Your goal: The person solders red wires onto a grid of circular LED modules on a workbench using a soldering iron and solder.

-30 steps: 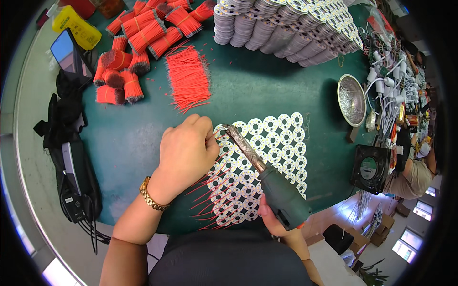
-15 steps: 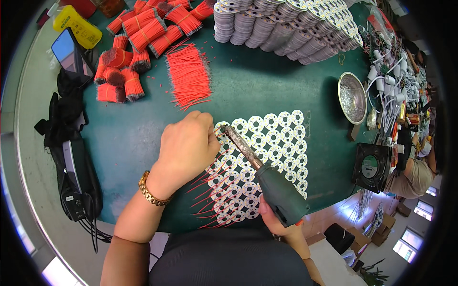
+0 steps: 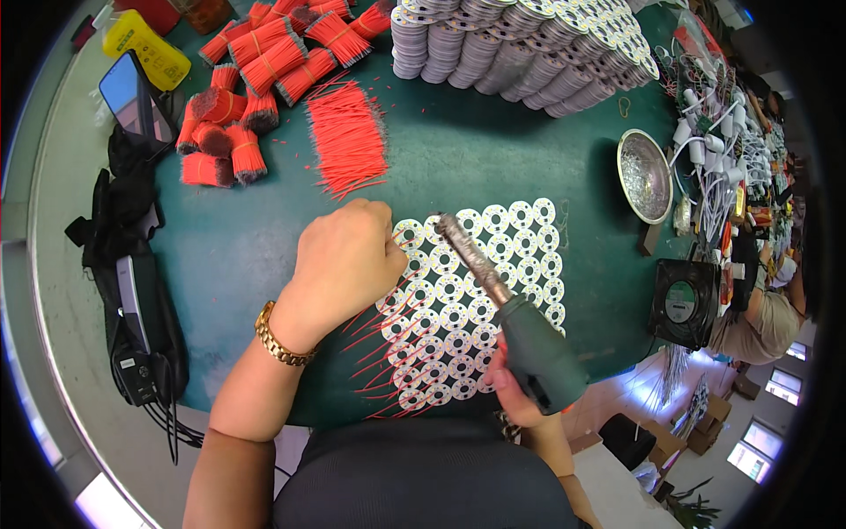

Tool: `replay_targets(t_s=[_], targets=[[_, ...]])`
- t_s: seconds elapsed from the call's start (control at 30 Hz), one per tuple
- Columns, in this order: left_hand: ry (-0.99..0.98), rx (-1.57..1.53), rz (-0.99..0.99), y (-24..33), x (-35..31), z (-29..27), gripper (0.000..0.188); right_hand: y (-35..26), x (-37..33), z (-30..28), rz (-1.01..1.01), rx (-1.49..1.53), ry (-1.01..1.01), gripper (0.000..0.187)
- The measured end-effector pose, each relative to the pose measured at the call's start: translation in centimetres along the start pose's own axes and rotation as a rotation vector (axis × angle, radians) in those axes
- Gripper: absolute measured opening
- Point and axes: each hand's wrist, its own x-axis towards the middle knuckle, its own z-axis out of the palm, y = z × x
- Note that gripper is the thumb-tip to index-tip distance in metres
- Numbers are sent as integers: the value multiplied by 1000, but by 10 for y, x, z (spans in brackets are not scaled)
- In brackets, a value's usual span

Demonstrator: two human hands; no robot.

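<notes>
A sheet of round white LED circuit boards (image 3: 500, 245) lies on the green table in front of me, each disc with a hole in its middle. Thin red wires (image 3: 381, 355) stick out leftward from the discs along its left side. Over the upper left edge of the sheet is my left hand (image 3: 346, 256), closed, its fingertips turned away so that what they pinch is hidden. My right hand (image 3: 514, 388) grips the dark green handle of a soldering iron (image 3: 507, 298). The iron's scorched metal tip is over the top row, a little right of my left hand.
Loose red wires (image 3: 347, 141) lie in a flat pile beyond my left hand, beside banded red wire bundles (image 3: 267, 63). Tall stacks of disc boards (image 3: 520, 57) stand at the back. Rightward are a metal bowl (image 3: 645, 176), a black fan (image 3: 685, 304) and white-cabled parts (image 3: 718, 150).
The soldering iron's tip has moved right, from the corner disc beside my left hand to farther along the top row. My left hand stays nearly in place, still closed.
</notes>
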Motion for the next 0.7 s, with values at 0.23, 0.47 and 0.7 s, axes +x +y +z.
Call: replay_targets(t_s=[0.23,0.47,0.7], targets=[[-40,60,13,0,-1,-2,11,9,20,-7,180,699,181,56],[10,9,32,-13,-5,-41,15,1,18,4,228,808,270,50],[336,-508,50,-9,-13,-42,7,-8,9,36,207,811,300,34]])
